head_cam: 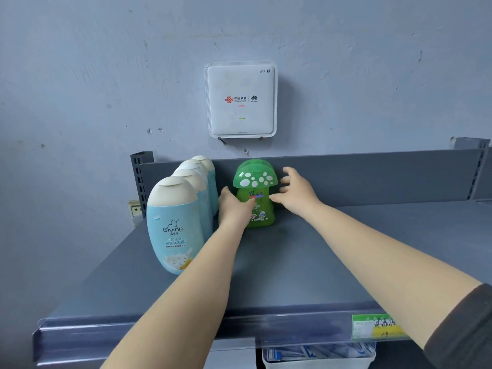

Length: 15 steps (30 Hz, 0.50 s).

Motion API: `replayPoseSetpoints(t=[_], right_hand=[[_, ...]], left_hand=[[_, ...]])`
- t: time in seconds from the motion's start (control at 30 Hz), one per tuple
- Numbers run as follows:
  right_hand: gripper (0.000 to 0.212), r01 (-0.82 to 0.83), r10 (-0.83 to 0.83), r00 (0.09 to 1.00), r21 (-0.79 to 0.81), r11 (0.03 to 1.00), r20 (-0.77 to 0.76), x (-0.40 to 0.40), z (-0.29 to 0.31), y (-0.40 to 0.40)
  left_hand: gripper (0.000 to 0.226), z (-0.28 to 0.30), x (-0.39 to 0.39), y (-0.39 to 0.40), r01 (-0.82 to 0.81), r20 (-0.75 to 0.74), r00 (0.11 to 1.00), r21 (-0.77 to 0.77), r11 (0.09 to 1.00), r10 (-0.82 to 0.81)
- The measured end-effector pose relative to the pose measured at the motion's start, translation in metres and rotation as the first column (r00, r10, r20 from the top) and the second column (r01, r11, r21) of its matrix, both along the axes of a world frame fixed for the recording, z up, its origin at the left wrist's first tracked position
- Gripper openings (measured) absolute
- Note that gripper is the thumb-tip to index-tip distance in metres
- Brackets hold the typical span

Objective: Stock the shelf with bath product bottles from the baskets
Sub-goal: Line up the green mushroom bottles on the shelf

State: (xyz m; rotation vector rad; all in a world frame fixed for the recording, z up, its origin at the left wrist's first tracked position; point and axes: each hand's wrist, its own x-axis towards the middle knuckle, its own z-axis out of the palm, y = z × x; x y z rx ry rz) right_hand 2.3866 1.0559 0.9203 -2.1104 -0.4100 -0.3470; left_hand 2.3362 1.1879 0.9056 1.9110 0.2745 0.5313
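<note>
A green mushroom-capped bottle stands upright near the back of the grey shelf. My left hand touches its lower left side, thumb lying across the label. My right hand hovers just right of the bottle with fingers spread, thumb tip close to its body. A row of several light-blue bottles with cream caps runs front to back along the shelf's left side.
A white wifi router hangs on the wall above the shelf. The shelf's front rail carries a green and yellow price label. Below the shelf a white basket holds packets. A wall socket sits left of the shelf.
</note>
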Motion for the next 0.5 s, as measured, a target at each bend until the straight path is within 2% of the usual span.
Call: replayPoseSetpoints(t=[0.13,0.23,0.33,0.4,0.5], right_hand=[[0.065,0.068,-0.072,0.997,0.088,0.994,0.041,-0.029,0.010,-0.023],[0.041,0.102,-0.110,0.991,0.093,0.990,0.081,-0.053,0.019,-0.048],[0.012,0.187,-0.140,0.967,-0.223,0.957,0.212,-0.082,0.026,-0.079],[0.006,0.289,-0.164,0.938,-0.427,0.857,0.306,-0.102,0.028,-0.101],[0.010,0.427,-0.179,0.885,-0.594,0.682,0.430,-0.130,0.025,-0.135]], left_hand=[[0.056,0.012,-0.019,-0.005,0.054,0.070,0.996,-0.020,0.998,-0.052],[0.043,0.022,-0.040,-0.011,0.064,0.144,0.985,0.188,0.980,-0.092],[0.028,0.032,-0.059,-0.028,0.053,0.192,0.968,0.465,0.884,-0.159],[0.021,0.034,-0.070,-0.048,0.043,0.189,0.959,0.641,0.766,-0.212],[0.017,0.030,-0.082,-0.092,0.029,0.188,0.935,0.803,0.595,-0.300]])
